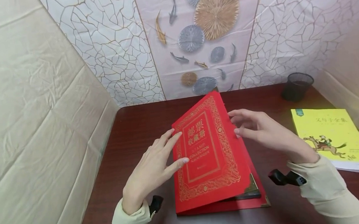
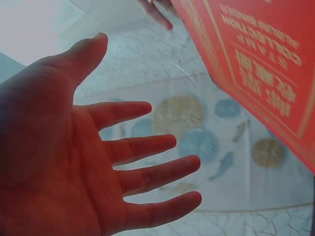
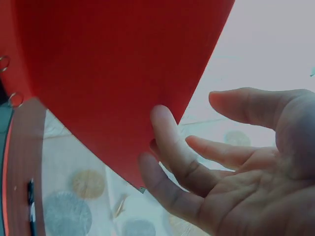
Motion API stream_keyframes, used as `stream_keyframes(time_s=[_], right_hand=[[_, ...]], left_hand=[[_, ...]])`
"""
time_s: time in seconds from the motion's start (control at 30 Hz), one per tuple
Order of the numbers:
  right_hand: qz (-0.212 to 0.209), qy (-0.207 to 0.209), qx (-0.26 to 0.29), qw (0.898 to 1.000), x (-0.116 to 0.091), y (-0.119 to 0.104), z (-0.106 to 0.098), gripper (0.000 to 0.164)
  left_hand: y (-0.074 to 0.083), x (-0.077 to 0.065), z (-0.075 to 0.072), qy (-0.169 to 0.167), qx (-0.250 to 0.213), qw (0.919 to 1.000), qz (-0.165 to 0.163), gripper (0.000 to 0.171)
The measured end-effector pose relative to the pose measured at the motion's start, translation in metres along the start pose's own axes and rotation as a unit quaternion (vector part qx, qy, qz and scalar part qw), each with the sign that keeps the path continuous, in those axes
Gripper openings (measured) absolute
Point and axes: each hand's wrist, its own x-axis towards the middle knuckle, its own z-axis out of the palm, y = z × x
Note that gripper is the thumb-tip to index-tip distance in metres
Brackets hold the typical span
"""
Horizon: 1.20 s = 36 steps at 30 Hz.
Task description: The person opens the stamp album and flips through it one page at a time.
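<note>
A red stamp album (image 1: 214, 178) with gold lettering and an ornate border lies on the table, its front cover (image 1: 200, 151) lifted at an angle. My right hand (image 1: 257, 127) is at the cover's free right edge. In the right wrist view its fingertips (image 3: 161, 115) touch the inner face of the cover (image 3: 108, 73), while the thumb stands apart from it. Metal binder rings (image 3: 15, 100) show by the spine. My left hand (image 1: 154, 161) is spread, palm toward the album, beside the spine side. The left wrist view shows nothing in that hand (image 2: 88, 152).
To the right lies a yellow book (image 1: 328, 127) with a horse drawing. A black mesh pen holder (image 1: 296, 86) stands at the back right of the dark wooden table (image 1: 137, 128). Cloth-covered walls (image 1: 44, 117) enclose the table's left, back and right sides.
</note>
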Motion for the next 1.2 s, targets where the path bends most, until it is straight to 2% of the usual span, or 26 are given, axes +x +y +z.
stream_keyframes(time_s=[0.1, 0.23, 0.33, 0.4, 0.53, 0.67, 0.8, 0.9, 1.03, 1.13, 1.2], right_hand=[[-0.016, -0.002, 0.013, 1.000, 0.003, -0.007, 0.003, 0.058], [-0.042, -0.012, 0.034, 0.998, 0.007, -0.012, 0.011, 0.062], [-0.058, -0.019, 0.038, 0.997, 0.009, -0.016, 0.016, 0.066], [-0.069, -0.021, 0.037, 0.997, 0.011, -0.018, 0.019, 0.067], [-0.084, -0.024, 0.038, 0.995, 0.017, -0.022, 0.026, 0.069], [-0.094, -0.019, 0.041, 0.995, 0.021, -0.026, 0.034, 0.071], [-0.102, -0.021, 0.039, 0.994, 0.025, -0.028, 0.040, 0.074], [-0.108, -0.026, 0.032, 0.993, 0.026, -0.029, 0.043, 0.075], [-0.121, -0.032, 0.034, 0.991, 0.026, -0.029, 0.046, 0.075], [-0.133, -0.036, 0.039, 0.990, 0.028, -0.029, 0.049, 0.074], [-0.138, -0.036, 0.039, 0.989, 0.030, -0.029, 0.051, 0.074]], left_hand=[[0.011, 0.000, -0.004, -0.004, 0.008, 0.9996, 0.026, 0.074], [0.023, -0.003, -0.008, -0.016, 0.006, 0.9990, 0.042, 0.076], [0.030, -0.008, -0.010, -0.011, 0.002, 0.9978, 0.066, 0.075], [0.034, -0.011, -0.012, 0.000, -0.002, 0.9957, 0.093, 0.073], [0.039, -0.014, -0.014, 0.026, -0.012, 0.9872, 0.157, 0.067], [0.043, -0.015, -0.013, 0.035, -0.027, 0.9756, 0.215, 0.064], [0.044, -0.016, -0.011, 0.034, -0.034, 0.9710, 0.234, 0.063], [0.045, -0.015, -0.008, 0.045, -0.025, 0.9683, 0.244, 0.064], [0.045, -0.013, -0.005, 0.074, -0.008, 0.9569, 0.281, 0.064], [0.043, -0.012, -0.006, 0.095, 0.005, 0.9480, 0.304, 0.054], [0.041, -0.013, -0.007, 0.105, 0.013, 0.9457, 0.308, 0.048]])
